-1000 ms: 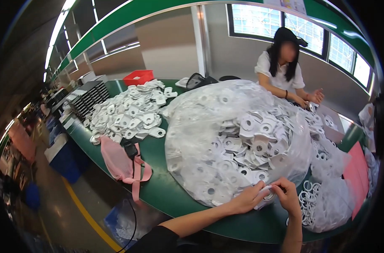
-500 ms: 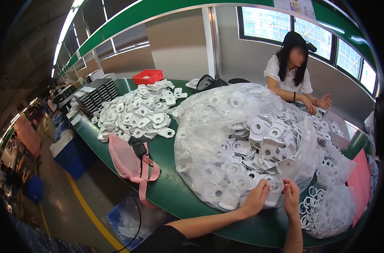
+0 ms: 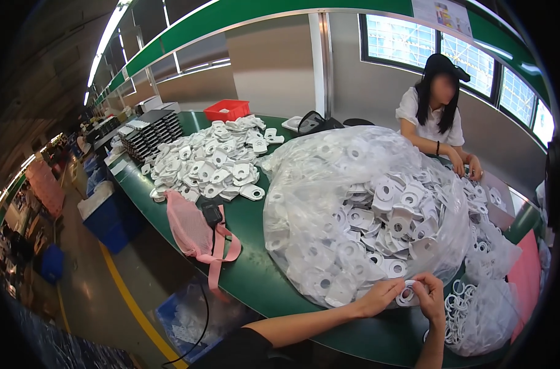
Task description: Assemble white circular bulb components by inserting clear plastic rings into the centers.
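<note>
Left hand (image 3: 380,299) and right hand (image 3: 431,297) both pinch one white piece (image 3: 405,302) near right, seemingly mid-step; plastic bag (image 3: 307,215) beyond's loaded with more, far-left pile (image 3: 212,165) maybe done, can't really tell.

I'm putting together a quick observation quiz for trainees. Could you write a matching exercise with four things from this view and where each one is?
Things
1. Red tray
2. White piece with a round hole
3. Pink mesh bag
4. Loose white rings

Places
A. Pinched between left hand and right hand
B. Piled to the right of the right hand
C. Behind the white heap
D. In front of the white heap

Pairs: 1-C, 2-A, 3-D, 4-B
</note>
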Demonstrator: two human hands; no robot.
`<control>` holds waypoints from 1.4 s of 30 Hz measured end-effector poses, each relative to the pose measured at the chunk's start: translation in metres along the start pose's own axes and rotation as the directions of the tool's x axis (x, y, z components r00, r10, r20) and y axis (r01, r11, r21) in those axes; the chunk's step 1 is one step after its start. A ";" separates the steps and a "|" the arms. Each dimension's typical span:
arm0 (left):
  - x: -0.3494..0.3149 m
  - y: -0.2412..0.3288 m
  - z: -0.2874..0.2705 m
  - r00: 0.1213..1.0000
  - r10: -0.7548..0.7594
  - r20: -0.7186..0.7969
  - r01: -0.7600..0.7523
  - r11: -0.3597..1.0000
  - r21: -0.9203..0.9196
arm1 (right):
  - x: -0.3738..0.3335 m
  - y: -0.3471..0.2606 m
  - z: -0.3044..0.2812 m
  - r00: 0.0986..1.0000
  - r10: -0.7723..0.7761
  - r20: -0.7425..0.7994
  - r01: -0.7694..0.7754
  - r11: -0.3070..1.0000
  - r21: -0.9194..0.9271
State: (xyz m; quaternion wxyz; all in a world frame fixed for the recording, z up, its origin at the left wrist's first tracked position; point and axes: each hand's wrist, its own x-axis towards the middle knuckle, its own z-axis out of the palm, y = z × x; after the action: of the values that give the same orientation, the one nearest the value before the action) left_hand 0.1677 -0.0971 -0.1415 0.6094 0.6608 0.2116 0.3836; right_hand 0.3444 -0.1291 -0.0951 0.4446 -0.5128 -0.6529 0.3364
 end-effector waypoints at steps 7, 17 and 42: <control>-0.002 -0.014 0.007 0.992 0.109 -0.062 -0.089 0.961 0.262 | -0.002 -0.011 -0.004 0.999 -0.019 0.048 0.028 0.984 -0.176; -0.001 0.005 -0.004 0.985 0.107 -0.137 -0.027 0.873 0.486 | 0.008 0.000 0.000 0.997 -0.045 0.059 0.056 0.977 -0.208; -0.002 0.012 0.005 0.985 0.024 -0.169 0.008 0.983 0.185 | 0.002 0.015 0.030 0.929 0.234 -0.287 -0.164 0.955 0.248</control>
State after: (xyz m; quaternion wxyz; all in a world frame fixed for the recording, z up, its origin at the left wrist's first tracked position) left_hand 0.1682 -0.1041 -0.1298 0.5236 0.6802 0.2950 0.4197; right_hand 0.3225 -0.1226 -0.1195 0.5596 -0.5713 -0.4770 0.3646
